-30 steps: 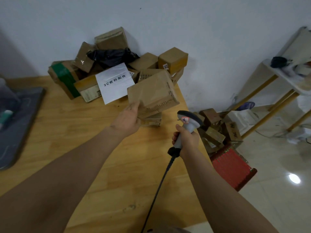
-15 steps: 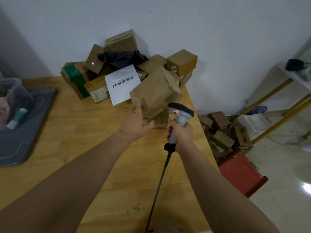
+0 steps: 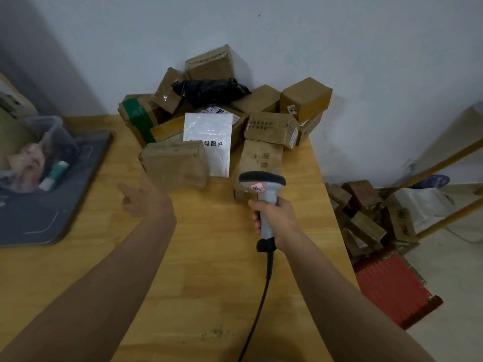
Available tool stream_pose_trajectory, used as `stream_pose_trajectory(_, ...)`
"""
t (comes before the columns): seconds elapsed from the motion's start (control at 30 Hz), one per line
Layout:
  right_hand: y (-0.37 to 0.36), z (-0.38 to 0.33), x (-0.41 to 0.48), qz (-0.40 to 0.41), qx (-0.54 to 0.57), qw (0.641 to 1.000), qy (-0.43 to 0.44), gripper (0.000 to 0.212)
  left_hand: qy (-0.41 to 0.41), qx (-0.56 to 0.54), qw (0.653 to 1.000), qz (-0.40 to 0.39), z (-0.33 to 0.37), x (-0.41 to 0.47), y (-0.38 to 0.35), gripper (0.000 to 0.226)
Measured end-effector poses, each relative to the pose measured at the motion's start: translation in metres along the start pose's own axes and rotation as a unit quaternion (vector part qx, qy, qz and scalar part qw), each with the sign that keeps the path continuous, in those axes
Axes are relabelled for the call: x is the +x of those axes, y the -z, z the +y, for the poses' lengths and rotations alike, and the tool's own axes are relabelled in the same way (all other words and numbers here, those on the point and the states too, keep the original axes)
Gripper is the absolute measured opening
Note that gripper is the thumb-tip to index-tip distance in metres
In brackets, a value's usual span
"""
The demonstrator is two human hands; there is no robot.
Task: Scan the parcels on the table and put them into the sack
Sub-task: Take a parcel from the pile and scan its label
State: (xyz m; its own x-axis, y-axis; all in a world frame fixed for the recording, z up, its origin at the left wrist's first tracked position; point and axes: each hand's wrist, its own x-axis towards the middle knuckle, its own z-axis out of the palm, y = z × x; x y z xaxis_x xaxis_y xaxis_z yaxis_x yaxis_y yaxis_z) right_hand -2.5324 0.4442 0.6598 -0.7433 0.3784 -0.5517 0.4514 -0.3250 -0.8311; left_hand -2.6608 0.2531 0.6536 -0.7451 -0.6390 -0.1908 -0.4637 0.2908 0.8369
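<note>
The nearest brown parcel (image 3: 175, 165) lies on the bench (image 3: 209, 270) at the front of the pile (image 3: 271, 126) heaped against the wall, covering a corner of a white mailer (image 3: 209, 137). The left hand (image 3: 142, 198) hovers just beside it, its grip spread and holding nothing. The right hand (image 3: 277, 218) has its grip wrapped round the handle of the scanner (image 3: 262, 186), whose head points toward the pile.

To scan well, the parcel's label probably needs finding first, then turning squarely to the scanner's window and holding steady. No label shows on its visible faces. The left hand is blurred. A red woven thing (image 3: 392, 286) on the floor right of the bench may be the sack; its mouth cannot be made out.
</note>
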Motion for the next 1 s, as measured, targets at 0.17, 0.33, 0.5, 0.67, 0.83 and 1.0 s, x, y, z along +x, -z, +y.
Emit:
stream_pose_trajectory(0.17, -0.009, -0.002, -0.003, -0.021, -0.019, 1.0, -0.003, 0.013, -0.14, 0.146, 0.976, -0.075, -0.019, 0.016, 0.007, 0.065)
stream_pose_trajectory(0.33, -0.024, 0.0, -0.003, -0.038, -0.03, 0.999, 0.003, 0.012, -0.379, 0.416, 0.801, -0.204, 0.011, 0.045, -0.019, 0.098)
stream_pose_trajectory(0.5, -0.034, 0.001, -0.001, -0.053, -0.041, 0.998, 0.001, 0.013, -0.442, 0.529, 0.658, -0.303, 0.035, 0.065, -0.028, 0.12)
stream_pose_trajectory(0.67, -0.043, 0.004, -0.001, -0.041, -0.049, 0.998, -0.014, 0.011, -0.453, 0.552, 0.631, -0.304, 0.029, 0.063, -0.005, 0.128)
stream_pose_trajectory(0.83, -0.053, 0.008, -0.001, -0.036, -0.055, 0.998, -0.022, 0.012, -0.368, 0.514, 0.695, -0.342, -0.016, 0.056, 0.058, 0.056)
stream_pose_trajectory(1.0, -0.07, 0.014, -0.001, -0.055, -0.067, 0.996, -0.033, 0.01, -0.256, 0.392, 0.856, -0.217, -0.047, 0.067, 0.086, 0.046)
